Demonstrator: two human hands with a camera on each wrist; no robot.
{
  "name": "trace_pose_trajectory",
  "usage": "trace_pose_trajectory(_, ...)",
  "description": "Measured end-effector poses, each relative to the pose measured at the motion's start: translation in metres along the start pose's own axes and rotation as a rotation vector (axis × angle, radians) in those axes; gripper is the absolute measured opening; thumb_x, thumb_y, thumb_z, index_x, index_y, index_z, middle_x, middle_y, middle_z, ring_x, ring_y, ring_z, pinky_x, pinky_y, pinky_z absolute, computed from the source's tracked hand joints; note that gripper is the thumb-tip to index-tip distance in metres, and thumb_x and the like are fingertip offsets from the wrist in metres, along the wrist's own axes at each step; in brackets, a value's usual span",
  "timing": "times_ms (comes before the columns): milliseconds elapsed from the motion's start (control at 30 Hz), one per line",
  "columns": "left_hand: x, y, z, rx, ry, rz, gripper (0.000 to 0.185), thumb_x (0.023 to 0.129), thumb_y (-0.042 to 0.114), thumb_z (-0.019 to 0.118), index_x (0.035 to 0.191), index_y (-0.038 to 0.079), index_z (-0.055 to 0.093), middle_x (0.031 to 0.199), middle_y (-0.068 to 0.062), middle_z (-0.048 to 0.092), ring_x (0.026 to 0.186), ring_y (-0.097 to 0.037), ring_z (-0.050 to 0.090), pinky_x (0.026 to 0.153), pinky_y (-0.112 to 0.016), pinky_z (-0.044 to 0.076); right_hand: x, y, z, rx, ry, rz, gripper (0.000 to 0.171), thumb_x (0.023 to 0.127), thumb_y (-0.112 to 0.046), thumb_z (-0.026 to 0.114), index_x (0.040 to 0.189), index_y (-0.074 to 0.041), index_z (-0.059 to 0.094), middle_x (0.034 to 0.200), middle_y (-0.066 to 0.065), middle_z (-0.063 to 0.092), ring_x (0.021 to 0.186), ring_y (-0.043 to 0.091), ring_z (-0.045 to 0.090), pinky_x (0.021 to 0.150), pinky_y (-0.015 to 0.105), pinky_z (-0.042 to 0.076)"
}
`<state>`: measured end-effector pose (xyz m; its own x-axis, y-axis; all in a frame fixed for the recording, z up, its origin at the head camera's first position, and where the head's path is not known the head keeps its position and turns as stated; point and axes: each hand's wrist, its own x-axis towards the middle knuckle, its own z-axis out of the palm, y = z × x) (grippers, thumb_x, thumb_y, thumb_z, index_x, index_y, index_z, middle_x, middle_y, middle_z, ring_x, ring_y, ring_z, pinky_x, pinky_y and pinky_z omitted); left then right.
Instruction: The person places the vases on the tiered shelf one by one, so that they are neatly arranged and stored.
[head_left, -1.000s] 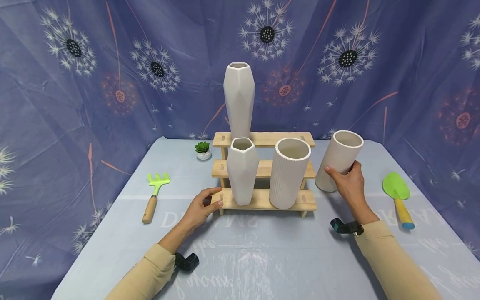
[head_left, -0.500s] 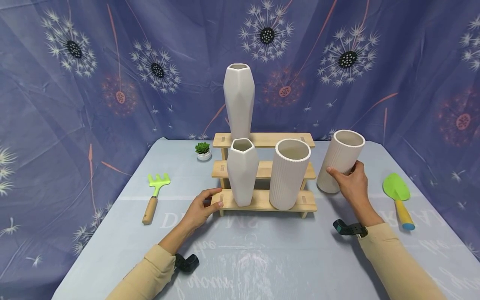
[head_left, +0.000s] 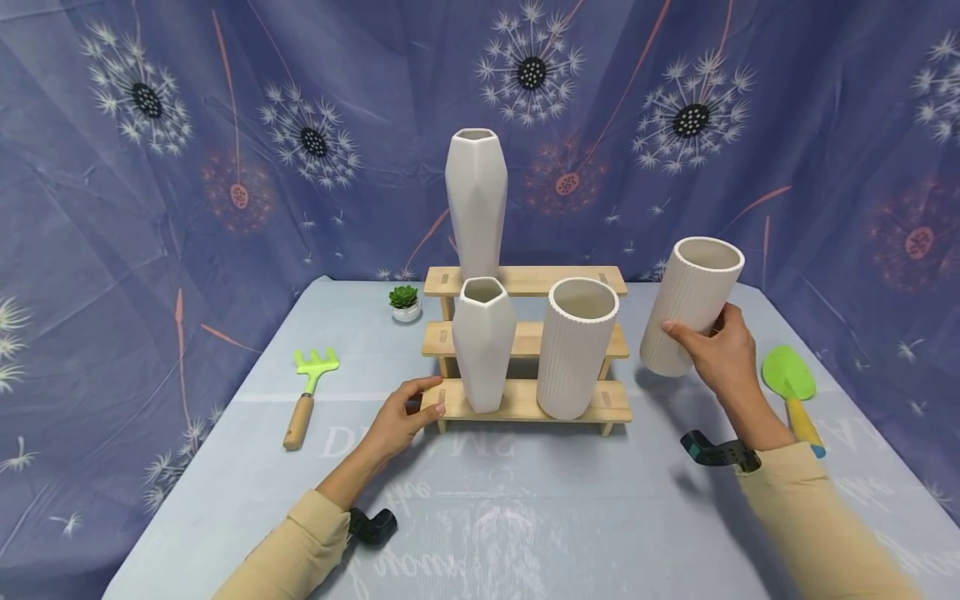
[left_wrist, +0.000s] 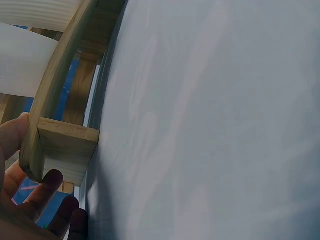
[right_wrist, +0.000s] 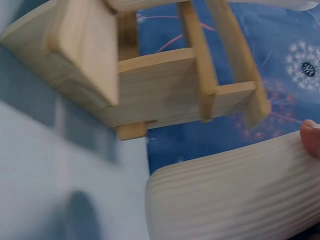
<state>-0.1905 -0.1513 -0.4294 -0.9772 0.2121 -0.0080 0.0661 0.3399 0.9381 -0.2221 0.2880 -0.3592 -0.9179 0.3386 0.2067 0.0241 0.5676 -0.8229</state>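
Observation:
My right hand (head_left: 720,350) grips a white ribbed cylindrical vase (head_left: 690,300), thumb on its near side. The vase tilts slightly and hangs above the table, right of a three-tier wooden stand (head_left: 525,400). My left hand (head_left: 401,417) pinches the left end of the stand's bottom shelf, thumb on one face and a finger behind, as the left wrist view of the shelf end (left_wrist: 37,145) shows. On that shelf stand a short faceted white vase (head_left: 484,346) and a second ribbed vase (head_left: 576,358). A tall faceted vase (head_left: 477,200) stands on the top tier, at left.
A small potted succulent (head_left: 405,302) sits behind the stand's left side. A green hand rake (head_left: 303,408) lies at left on the cloth-covered table (head_left: 480,517). At right lies a green trowel (head_left: 787,375), its yellow handle partly behind my right arm. A patterned blue curtain (head_left: 337,83) hangs behind.
My right hand has raised the ribbed vase off the table and moved it slightly right. My left hand and the stand have stayed in place.

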Motion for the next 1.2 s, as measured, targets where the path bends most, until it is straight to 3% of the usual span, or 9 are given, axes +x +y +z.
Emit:
trace_pose_trajectory(167, 0.006, -0.015, 0.001, 0.001, 0.007, -0.007, 0.051, 0.088, 0.022, 0.067, 0.136, 0.014, 0.05, 0.131, -0.017, 0.048, 0.105, -0.026, 0.056, 0.081, -0.026, 0.047, 0.0, -0.013, -0.009, -0.025, 0.009, -0.029, 0.085, 0.081, -0.047, 0.068, 0.141, 0.001, 0.03, 0.134, 0.029, 0.047, 0.119, 0.044, 0.05, 0.092, 0.061, 0.042)
trace_pose_trajectory(300, 0.007, -0.019, 0.001, 0.005, 0.011, -0.011, 0.052, 0.088, 0.022, 0.067, 0.136, 0.014, 0.049, 0.131, -0.017, 0.048, 0.107, -0.027, 0.056, 0.082, -0.027, 0.047, 0.002, -0.025, -0.015, -0.031, 0.009, -0.03, 0.088, 0.08, -0.049, 0.069, 0.142, 0.0, 0.03, 0.135, 0.029, 0.047, 0.119, 0.043, 0.05, 0.092, 0.061, 0.043)
trace_pose_trajectory(600, -0.006, 0.012, -0.001, 0.012, 0.001, -0.005, 0.048, 0.09, 0.012, 0.063, 0.135, 0.003, 0.049, 0.128, -0.023, 0.048, 0.105, -0.029, 0.057, 0.081, -0.028, 0.048, 0.008, -0.055, -0.027, -0.026, -0.023, -0.05, 0.094, 0.077, -0.053, 0.071, 0.145, -0.004, 0.028, 0.139, 0.026, 0.045, 0.122, 0.044, 0.048, 0.093, 0.065, 0.04)
trace_pose_trajectory(833, -0.003, 0.006, -0.001, -0.005, 0.0, 0.002, 0.049, 0.09, 0.014, 0.064, 0.135, 0.005, 0.049, 0.128, -0.022, 0.047, 0.103, -0.026, 0.056, 0.08, -0.027, 0.047, 0.011, -0.076, -0.032, -0.013, -0.05, -0.084, 0.094, 0.077, -0.052, 0.071, 0.146, -0.005, 0.028, 0.141, 0.026, 0.044, 0.121, 0.045, 0.048, 0.093, 0.066, 0.04)
trace_pose_trajectory(1200, -0.006, 0.015, -0.001, 0.011, -0.006, -0.011, 0.048, 0.09, 0.012, 0.063, 0.135, 0.004, 0.049, 0.129, -0.021, 0.048, 0.102, -0.027, 0.056, 0.08, -0.025, 0.046, 0.015, -0.098, -0.029, 0.029, -0.099, -0.103, 0.093, 0.077, -0.051, 0.071, 0.146, -0.007, 0.027, 0.141, 0.023, 0.043, 0.121, 0.042, 0.048, 0.095, 0.063, 0.04)
